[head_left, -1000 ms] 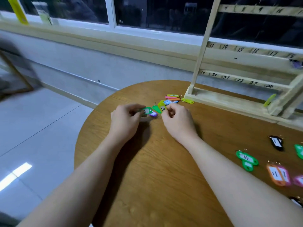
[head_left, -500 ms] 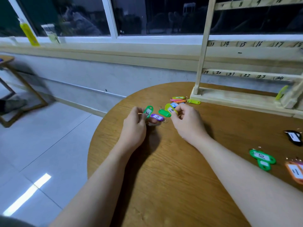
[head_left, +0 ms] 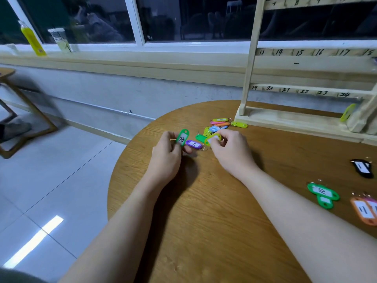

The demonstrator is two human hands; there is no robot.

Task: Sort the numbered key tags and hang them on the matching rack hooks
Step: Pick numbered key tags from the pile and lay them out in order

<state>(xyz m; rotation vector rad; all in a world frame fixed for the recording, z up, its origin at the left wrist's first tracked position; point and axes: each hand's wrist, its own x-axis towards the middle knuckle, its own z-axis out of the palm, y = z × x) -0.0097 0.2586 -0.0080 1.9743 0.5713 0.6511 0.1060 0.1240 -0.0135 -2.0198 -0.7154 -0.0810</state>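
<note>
Tags: light, stiff, slick plastic; best pinched flat by body edges. Left hand (head_left: 165, 155) pinches green tag (head_left: 182, 137), right hand (head_left: 231, 152) pinches yellow tag (head_left: 212, 139), both left of rack (head_left: 250, 78).

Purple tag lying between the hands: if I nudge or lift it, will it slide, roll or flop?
The purple tag looks like a flat, stiff plastic slab, so it should probably slide on the smooth table rather than roll. It seems small and light, easy to flick away. Its metal ring likely dangles loosely and may snag the neighbouring green tag.
</note>
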